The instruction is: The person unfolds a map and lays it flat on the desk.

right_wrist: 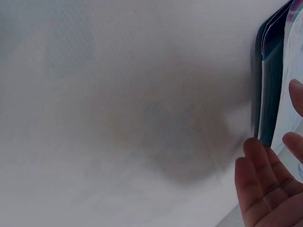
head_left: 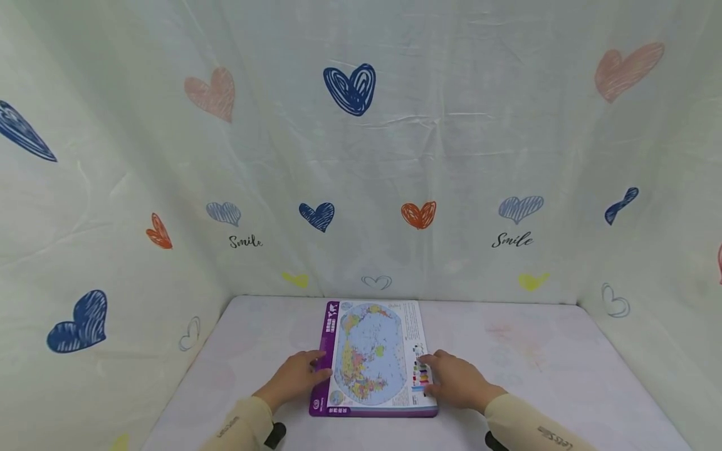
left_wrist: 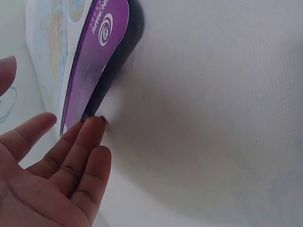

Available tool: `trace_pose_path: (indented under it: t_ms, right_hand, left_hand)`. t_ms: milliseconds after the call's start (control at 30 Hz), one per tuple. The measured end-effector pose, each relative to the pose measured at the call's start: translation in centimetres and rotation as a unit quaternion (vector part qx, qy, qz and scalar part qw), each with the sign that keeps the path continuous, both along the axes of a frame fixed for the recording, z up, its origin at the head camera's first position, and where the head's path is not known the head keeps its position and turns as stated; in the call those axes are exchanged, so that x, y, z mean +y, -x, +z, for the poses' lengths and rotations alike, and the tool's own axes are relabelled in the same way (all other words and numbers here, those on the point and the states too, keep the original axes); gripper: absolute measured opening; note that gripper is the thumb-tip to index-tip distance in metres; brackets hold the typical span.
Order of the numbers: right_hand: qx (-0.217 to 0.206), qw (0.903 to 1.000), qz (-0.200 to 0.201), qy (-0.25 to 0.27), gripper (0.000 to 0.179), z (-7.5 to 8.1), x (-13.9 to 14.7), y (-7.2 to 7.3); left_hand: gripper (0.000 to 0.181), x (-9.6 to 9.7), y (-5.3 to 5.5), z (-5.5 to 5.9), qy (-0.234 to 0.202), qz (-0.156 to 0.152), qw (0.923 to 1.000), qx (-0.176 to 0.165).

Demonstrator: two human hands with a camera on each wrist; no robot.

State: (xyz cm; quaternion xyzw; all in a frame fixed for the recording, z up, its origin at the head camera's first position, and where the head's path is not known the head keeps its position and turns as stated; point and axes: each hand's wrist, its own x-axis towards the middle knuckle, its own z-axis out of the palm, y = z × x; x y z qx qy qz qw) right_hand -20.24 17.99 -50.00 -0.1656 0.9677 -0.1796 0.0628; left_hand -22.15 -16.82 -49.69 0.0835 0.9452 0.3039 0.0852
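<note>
A world map board (head_left: 372, 351) with rounded corners and a purple border lies on the table, seen in the head view. Its side shows more than one layer in the right wrist view, like stacked sheets or boards (right_wrist: 272, 85). My left hand (head_left: 296, 378) is at the map's left edge, fingertips touching the purple side (left_wrist: 97, 71), thumb apart above it. At the opposite edge, by the coloured legend, is my right hand (head_left: 458, 380). Its fingertips meet the side of the stack, while the thumb stays spread over the top.
The board rests on a white table (head_left: 502, 351) with faint coloured prints. A pale curtain (head_left: 462, 156) with hearts and "Smile" lettering rises behind the table and along both sides. Each forearm wears a light sleeve (head_left: 242, 426) and a black band (head_left: 275, 435).
</note>
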Motion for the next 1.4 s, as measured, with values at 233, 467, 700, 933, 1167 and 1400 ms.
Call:
trace_pose_path:
  t_ms: [233,467,700,933,1167,1400]
  right_hand:
    - [-0.056,0.9855,-0.054,0.151,0.048,-0.2,0.1,0.5]
    - [-0.088,0.9643,-0.062,0.242,0.035,-0.5,0.4,0.7]
    - [-0.114,0.9487,-0.031,0.293,0.028,-1.0,0.7,1.1]
    - [-0.128,0.9475,-0.032,0.291,0.025,-1.2,0.9,1.2]
    - [-0.121,0.9503,-0.045,0.284,0.024,-1.3,1.0,1.3]
    - [-0.114,0.9482,-0.042,0.294,0.026,-1.2,1.0,1.1]
  left_hand:
    - [0.048,-0.5,0.5,-0.3,-0.055,0.001,0.9985,0.004]
    - [0.038,-0.6,0.7,-0.1,-0.086,0.023,0.9961,0.000]
    - [0.031,-0.7,1.0,-0.4,-0.109,0.024,0.9936,-0.019]
    - [0.028,-0.8,1.1,-0.7,-0.128,0.030,0.9908,-0.032]
    - [0.026,-0.6,1.0,-0.6,-0.119,0.035,0.9919,-0.028]
    - [0.026,-0.7,1.0,-0.7,-0.108,0.030,0.9932,-0.031]
